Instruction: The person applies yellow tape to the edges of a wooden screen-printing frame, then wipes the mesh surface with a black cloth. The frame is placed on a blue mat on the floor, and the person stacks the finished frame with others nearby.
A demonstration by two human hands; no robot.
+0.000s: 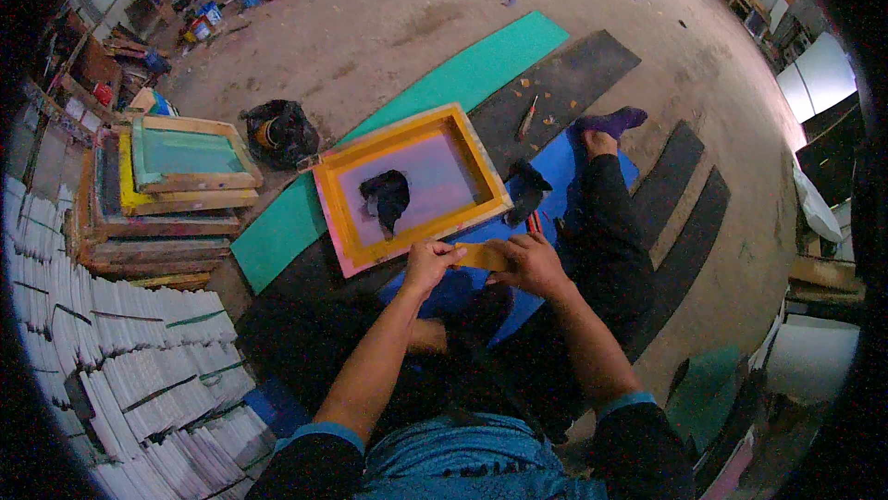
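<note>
A long green mat strip (472, 79) lay on the floor, partly beneath the wooden screen frame (398, 138), whose inner sides were amber. The frame rested slightly askew just beyond the hands, its mesh facing up, with a crumpled black cloth (392, 197) on it; good handling probably meant keeping wrists and forearms off that mesh. A blue mat (566, 162) spread beside it.

The right hand (535, 265) was closed around one end of an amber tape-like strip (479, 257), though whether a roll sat inside that grip could not be told. The left hand (427, 267) pinched the other end between thumb and fingertips. The strip spanned the gap between them, just in front of the frame's near edge. An even, level pull likely served best, since a slack or twisted span could have folded onto itself; light contact at the ends would have spared any sticky face.
</note>
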